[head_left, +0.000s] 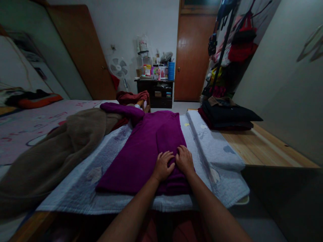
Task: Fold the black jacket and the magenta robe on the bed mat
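Note:
A purple garment [133, 158] lies spread on a pale quilted cover [75, 191], its right side folded inward over the body. One purple sleeve [123, 110] stretches out to the upper left. My left hand [163, 165] rests palm down on the folded part, fingers apart. Just to its right, my right hand [184, 159] lies on the same fold near the garment's right edge, its fingers spread a little. The two hands are close together, and neither grips anything that I can see.
A brown blanket [83, 134] is heaped at the left beside a pink sheet [45, 122]. Dark folded clothes [227, 114] are stacked on a wooden board [267, 148] at the right. Farther back are a fan [118, 67] and a dark cabinet [153, 92].

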A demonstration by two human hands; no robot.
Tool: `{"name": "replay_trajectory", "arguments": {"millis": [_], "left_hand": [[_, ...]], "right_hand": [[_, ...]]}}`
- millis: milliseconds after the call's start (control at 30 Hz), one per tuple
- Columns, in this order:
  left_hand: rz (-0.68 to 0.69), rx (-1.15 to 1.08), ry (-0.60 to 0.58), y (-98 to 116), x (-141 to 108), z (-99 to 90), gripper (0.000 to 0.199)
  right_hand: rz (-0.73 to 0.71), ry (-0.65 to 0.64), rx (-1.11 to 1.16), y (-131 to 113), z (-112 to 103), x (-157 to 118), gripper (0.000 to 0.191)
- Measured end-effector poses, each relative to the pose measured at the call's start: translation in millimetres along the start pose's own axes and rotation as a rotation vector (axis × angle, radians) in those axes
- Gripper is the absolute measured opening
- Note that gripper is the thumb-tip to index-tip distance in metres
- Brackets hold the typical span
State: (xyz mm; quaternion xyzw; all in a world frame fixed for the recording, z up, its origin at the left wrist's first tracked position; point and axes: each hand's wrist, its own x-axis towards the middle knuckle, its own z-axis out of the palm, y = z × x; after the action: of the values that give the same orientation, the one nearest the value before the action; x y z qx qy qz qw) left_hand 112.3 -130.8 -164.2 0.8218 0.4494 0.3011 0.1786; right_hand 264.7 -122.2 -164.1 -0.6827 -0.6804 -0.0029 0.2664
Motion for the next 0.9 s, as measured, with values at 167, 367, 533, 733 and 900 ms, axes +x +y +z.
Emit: {"name": "replay_trajectory", "arguments": {"millis": [167, 367, 533, 733, 900], "left_hand": [[0.001, 0.002, -0.002, -1.5, 0.2, 1.4, 0.036], [0.000, -0.001, -0.005, -1.4, 0.5, 1.3, 0.036], [0.000, 0.003, -0.008, -1.1, 0.5, 1.0, 0.036], [-0.009, -0.003, -0.007, 0.1, 0.8, 0.0, 0.036], [-0.006, -0.009, -0.006, 0.5, 1.0, -0.7, 0.036]], "right_hand": [[0.005, -0.011, 0.010, -0.2, -0.4, 1.1, 0.040], [0.008, -0.020, 0.014, 0.2, -0.5, 1.6, 0.040], [0.020, -0.027, 0.020, -0.7, -1.7, 1.4, 0.040], [0.019, -0.024, 0.015, -0.6, -0.7, 0.9, 0.040], [0.012, -0.015, 0.011, 0.2, 0.3, 1.2, 0.040]]}}
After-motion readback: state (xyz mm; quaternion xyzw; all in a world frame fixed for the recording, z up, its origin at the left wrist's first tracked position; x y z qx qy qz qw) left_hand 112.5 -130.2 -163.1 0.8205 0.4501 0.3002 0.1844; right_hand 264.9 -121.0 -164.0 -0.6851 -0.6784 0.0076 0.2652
